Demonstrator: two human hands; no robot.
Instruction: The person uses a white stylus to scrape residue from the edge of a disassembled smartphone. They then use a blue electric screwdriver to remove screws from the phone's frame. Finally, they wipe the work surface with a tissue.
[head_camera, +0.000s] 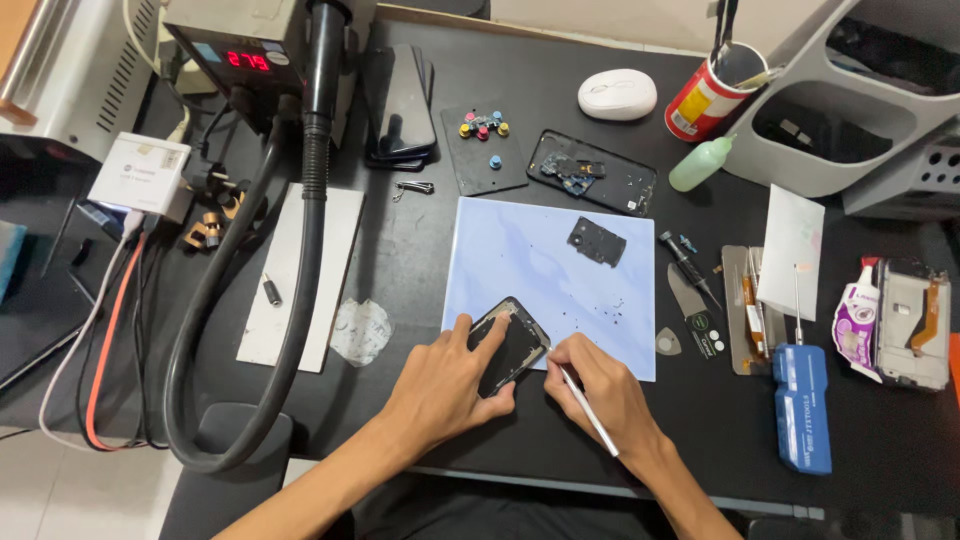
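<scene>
On the cluttered black desk (420, 250), left hand (440, 385) grip pins a black phone frame (508, 345) to the pale-blue mat (520, 260); right hand (600, 390) grip pinches a thin white tool (588, 410).

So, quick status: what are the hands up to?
Left hand pins small black phone part on pale blue mat. Right hand holds thin white tool at its edge. Nothing in the way.

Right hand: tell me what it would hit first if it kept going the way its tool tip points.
The right hand points its thin white tool up-left, so it would likely first meet the edge of the small black phone frame that the left hand steadies; it seems almost touching.
</scene>
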